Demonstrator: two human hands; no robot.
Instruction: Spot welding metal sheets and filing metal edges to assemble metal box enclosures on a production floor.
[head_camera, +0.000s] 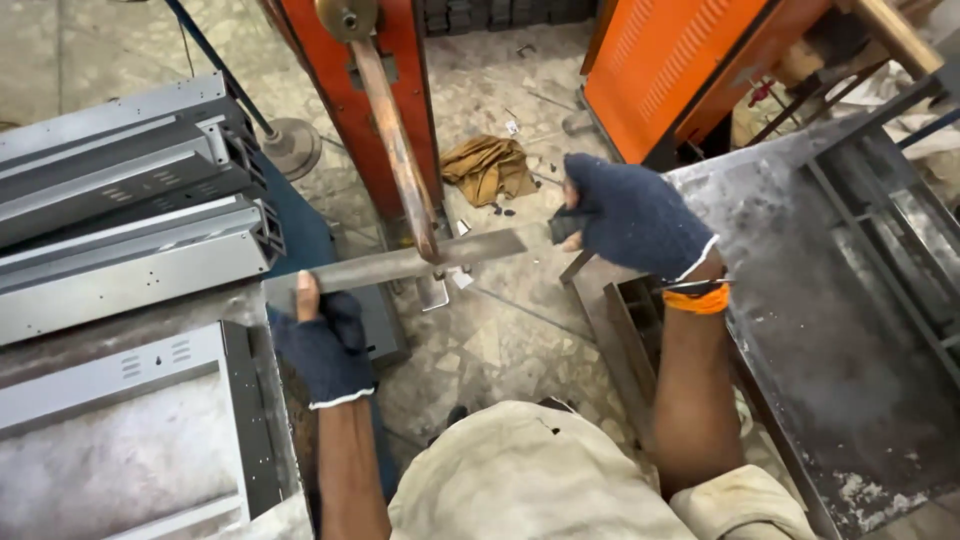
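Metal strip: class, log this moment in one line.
left hand: grips strip end | right hand: grips other end | metal strip: level under copper arm

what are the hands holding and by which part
Both gloved hands hold a long flat metal strip: left hand at its left end, right hand at its right end.

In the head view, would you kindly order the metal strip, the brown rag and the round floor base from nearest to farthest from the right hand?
From the right hand:
1. Metal strip, gripped at its end.
2. Brown rag, on the floor up-left.
3. Round floor base, far left beside the stacked panels.
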